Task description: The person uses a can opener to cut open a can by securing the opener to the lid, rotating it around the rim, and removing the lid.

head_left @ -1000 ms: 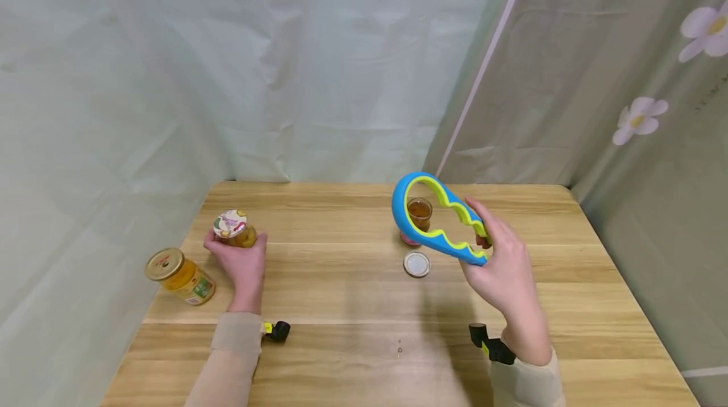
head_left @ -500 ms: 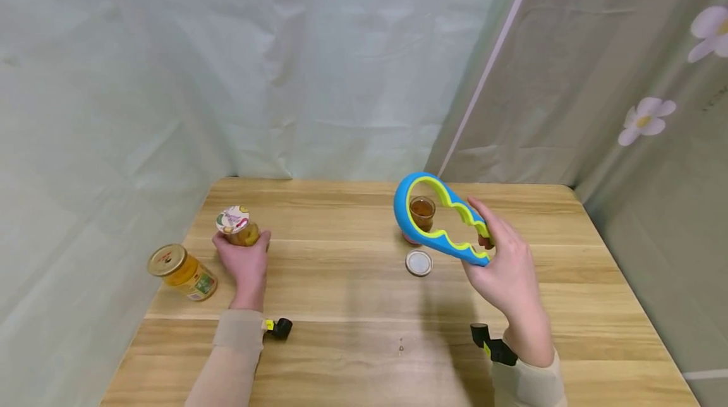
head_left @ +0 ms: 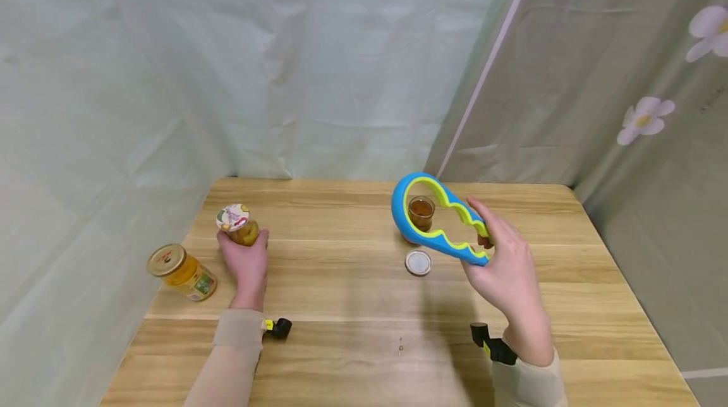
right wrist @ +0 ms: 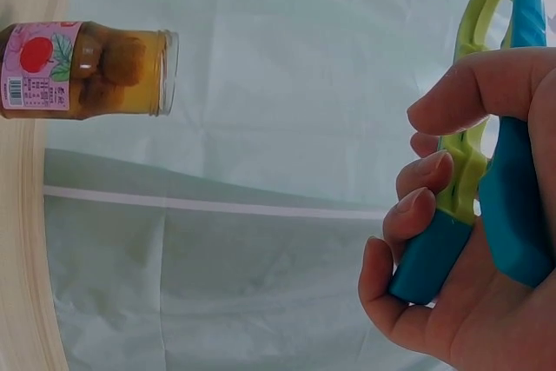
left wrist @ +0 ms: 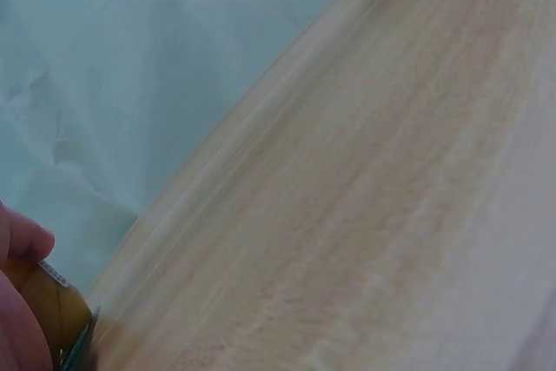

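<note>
In the head view, my left hand [head_left: 246, 268] grips a glass jar [head_left: 247, 234] with a patterned white lid [head_left: 233, 217] at the table's left side. The left wrist view catches only part of that jar [left wrist: 62, 306] and the fingers at its lower left corner. My right hand [head_left: 505, 268] holds a blue and lime-green jar opener [head_left: 400, 211] raised over the table, fingers curled round its two handles. Behind the opener's loop stands a lidless jar [head_left: 421, 212]; the right wrist view shows its pink label and brown fruit. A loose lid [head_left: 418, 263] lies in front of it.
Left of my left hand, a second closed jar [head_left: 192, 275] with a gold lid and yellow contents stands near the edge of the wooden table [head_left: 341, 293]. Small drops [head_left: 400, 349] show near the front. Pale curtains [head_left: 352, 66] hang behind and beside the table.
The left hand has shifted slightly to the right around its jar. The head view has moved a little. The right hand and the jar opener stay nearly still.
</note>
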Available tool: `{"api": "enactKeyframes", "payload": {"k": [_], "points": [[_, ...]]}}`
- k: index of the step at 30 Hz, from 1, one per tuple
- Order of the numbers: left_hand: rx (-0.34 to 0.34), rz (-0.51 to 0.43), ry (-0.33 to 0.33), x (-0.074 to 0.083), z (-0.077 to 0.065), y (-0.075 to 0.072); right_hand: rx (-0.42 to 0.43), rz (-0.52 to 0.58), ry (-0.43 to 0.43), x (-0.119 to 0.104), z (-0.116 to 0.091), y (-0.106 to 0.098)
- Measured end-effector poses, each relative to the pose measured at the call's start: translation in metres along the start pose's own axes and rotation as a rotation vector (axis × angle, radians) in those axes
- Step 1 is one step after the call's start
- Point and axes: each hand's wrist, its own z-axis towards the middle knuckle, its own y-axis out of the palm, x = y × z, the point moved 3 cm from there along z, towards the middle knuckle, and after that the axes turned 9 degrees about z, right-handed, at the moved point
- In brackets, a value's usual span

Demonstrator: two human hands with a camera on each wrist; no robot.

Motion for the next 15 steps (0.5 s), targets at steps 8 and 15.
{"api": "enactKeyframes", "payload": {"k": [8, 15], "points": [[-0.010, -0.033, 0.001, 0.0004, -0.0011, 0.0005, 0.003, 0.000, 0.000, -0.0006, 0.0002, -0.0001], [-0.019, -0.026, 0.030, 0.0004, -0.0027, 0.0033, 0.001, 0.003, 0.005, -0.0005, 0.0003, -0.0005]]}}
